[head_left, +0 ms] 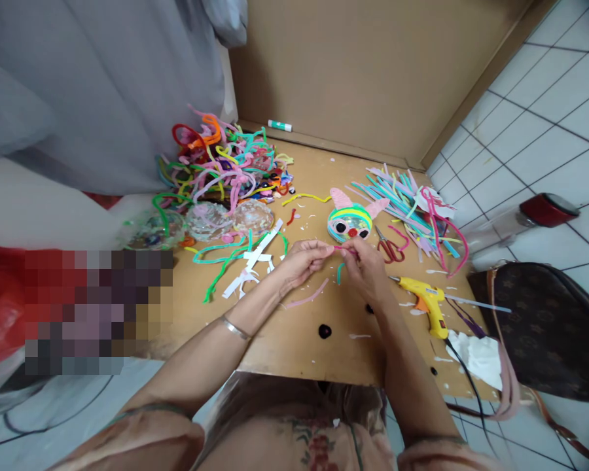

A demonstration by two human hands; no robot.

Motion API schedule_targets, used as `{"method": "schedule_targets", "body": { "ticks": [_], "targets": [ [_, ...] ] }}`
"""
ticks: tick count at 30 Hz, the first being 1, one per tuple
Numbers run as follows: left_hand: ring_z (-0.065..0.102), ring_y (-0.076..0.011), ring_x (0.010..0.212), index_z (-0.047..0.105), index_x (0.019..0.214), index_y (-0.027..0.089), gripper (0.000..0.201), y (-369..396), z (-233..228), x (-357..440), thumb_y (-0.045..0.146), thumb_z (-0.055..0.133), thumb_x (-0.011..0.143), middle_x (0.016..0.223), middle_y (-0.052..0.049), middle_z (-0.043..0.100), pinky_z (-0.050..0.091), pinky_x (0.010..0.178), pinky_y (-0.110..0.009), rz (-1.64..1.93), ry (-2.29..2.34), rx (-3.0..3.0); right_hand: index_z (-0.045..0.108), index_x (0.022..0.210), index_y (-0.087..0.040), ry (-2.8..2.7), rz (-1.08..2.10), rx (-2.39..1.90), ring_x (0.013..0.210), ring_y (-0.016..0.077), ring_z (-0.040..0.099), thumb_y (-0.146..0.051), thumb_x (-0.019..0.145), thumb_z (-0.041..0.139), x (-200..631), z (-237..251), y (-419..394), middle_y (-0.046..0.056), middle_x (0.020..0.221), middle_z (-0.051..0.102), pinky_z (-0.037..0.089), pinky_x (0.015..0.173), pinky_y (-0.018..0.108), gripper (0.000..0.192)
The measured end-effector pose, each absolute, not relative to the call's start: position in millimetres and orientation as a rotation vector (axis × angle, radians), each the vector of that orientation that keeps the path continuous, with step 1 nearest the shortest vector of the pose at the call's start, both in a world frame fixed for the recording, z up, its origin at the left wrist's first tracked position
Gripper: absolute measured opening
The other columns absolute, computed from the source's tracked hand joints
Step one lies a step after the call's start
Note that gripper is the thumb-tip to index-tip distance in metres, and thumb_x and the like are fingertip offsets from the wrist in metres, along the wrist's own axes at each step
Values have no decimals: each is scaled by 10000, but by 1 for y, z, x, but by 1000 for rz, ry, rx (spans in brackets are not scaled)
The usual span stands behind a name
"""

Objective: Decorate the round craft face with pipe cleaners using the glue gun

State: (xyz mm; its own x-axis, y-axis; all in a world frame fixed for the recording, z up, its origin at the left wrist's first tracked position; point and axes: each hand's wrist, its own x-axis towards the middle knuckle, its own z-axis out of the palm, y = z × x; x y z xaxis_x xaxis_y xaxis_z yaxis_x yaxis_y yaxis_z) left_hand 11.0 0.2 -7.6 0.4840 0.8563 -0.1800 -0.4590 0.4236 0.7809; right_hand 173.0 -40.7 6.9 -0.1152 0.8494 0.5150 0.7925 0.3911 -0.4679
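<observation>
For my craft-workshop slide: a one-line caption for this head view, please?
Both hands, left hand and right hand, pinch a thin pink pipe cleaner before a round striped animal-face craft on a cardboard board.

A yellow glue gun [426,303], red-handled scissors [391,248], a striped pastel face [349,221] and multicoloured pipe cleaners [223,160] were shown.

- A pixelated block [95,311] masks whatever lies at the wooden counter's [294,340] left edge.
- The short pink pipe cleaner piece [342,248] is mostly covered by the hands' fingertips [324,250].
- The brown patterned handbag [550,327] is cut off at the right edge.
</observation>
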Motion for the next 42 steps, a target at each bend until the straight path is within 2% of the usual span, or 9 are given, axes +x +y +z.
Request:
{"method": "schedule_targets", "body": {
  "ticks": [6, 12, 14, 19, 25, 35, 42],
  "targets": [
    [286, -14, 454, 682, 587, 106, 276, -3, -10, 15, 246, 909, 516, 498, 28, 503, 155, 463, -198, 995, 722, 684, 541, 764, -227, -1984, -227, -1325, 718, 197, 509, -225, 998, 409, 163, 3, -44, 22, 708, 584, 336, 707, 344, 268],
    [278, -3, 432, 638, 570, 111, 267, -7, -8, 19, 200, 887, 533, 491, 42, 501, 158, 449, -181, 1088, 715, 562, 530, 789, -234, -1982, -219, -1314, 703, 195, 507, -210, 1018, 386, 150, -6, -47, 15, 705, 584, 349, 709, 339, 272],
    [287, -2, 435, 620, 584, 112, 282, -8, -7, 21, 188, 889, 550, 496, 52, 484, 167, 442, -170, 1084, 689, 505, 548, 829, -230, -1926, -212, -1367, 707, 198, 529, -230, 1028, 385, 145, -9, -48, 22, 731, 618, 362, 715, 340, 257],
    [320, -3, 461, 603, 620, 109, 301, -11, -8, 24, 155, 895, 561, 509, 76, 435, 200, 427, -140, 1081, 667, 364, 623, 1070, -192, -1824, -193, -1454, 798, 212, 606, -343, 1068, 361, 135, -14, -49, 90, 969, 732, 394, 760, 344, 302],
    [355, -3, 470, 591, 642, 109, 294, -13, -12, 26, 135, 881, 603, 543, 72, 456, 226, 427, -124, 1054, 664, 322, 686, 931, -198, -1882, -313, -1419, 703, 196, 584, -328, 1068, 385, 144, -16, -45, 48, 761, 711, 363, 716, 334, 355],
    [367, -13, 461, 583, 628, 114, 268, -13, -22, 28, 133, 850, 633, 539, 59, 477, 244, 430, -133, 1033, 673, 331, 725, 923, -214, -2000, -211, -1357, 763, 198, 635, -309, 1040, 475, 158, -13, -43, 52, 868, 768, 395, 736, 335, 292],
    [402, -32, 479, 610, 625, 116, 271, -13, -12, 25, 252, 826, 715, 574, 16, 538, 272, 447, -157, 1016, 692, 465, 761, 943, -233, -1941, -35, -1318, 835, 216, 712, -319, 992, 557, 168, -5, -38, 60, 935, 801, 484, 790, 352, 226]
  ]
}}
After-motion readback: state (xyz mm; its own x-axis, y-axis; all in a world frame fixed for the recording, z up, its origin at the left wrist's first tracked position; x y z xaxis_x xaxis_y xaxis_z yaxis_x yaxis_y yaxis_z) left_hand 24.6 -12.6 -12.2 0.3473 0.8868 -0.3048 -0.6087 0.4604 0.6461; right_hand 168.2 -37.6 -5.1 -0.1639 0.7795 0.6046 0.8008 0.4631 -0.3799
